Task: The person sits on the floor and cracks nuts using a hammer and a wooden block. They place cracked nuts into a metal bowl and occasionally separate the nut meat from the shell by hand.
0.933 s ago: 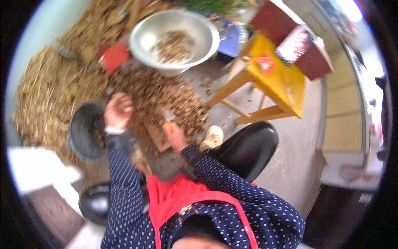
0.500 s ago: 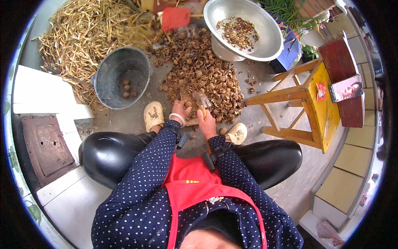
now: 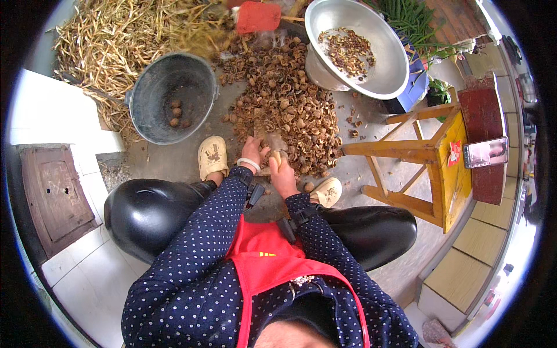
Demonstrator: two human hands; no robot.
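Note:
My right hand point(image 3: 283, 180) grips a hammer point(image 3: 279, 158) by its wooden handle. The hammer's head is smeared by motion beside my left fingertips. My left hand point(image 3: 253, 152), with a white bangle at its wrist, has its fingers drawn in around a walnut at the near edge of the shell pile. That walnut is mostly hidden by the fingers and the blurred hammer head. Just beyond both hands spreads a heap of cracked walnut shells point(image 3: 296, 110). A whole walnut point(image 3: 308, 187) lies by my right shoe.
A dark bucket point(image 3: 142, 110) with several walnuts stands left. Far right is a big metal basin point(image 3: 397, 69) holding nut pieces. A yellow wooden chair point(image 3: 435, 153) with a phone point(image 3: 486, 152) stands right. Dry stalks point(image 3: 127, 46) pile up far left, near a red dustpan-like piece point(image 3: 258, 17).
The hammer head has come down toward my left fingertips and blurred, with my right hand tilting along. My left hand stays at the walnut. The whole view has shifted slightly.

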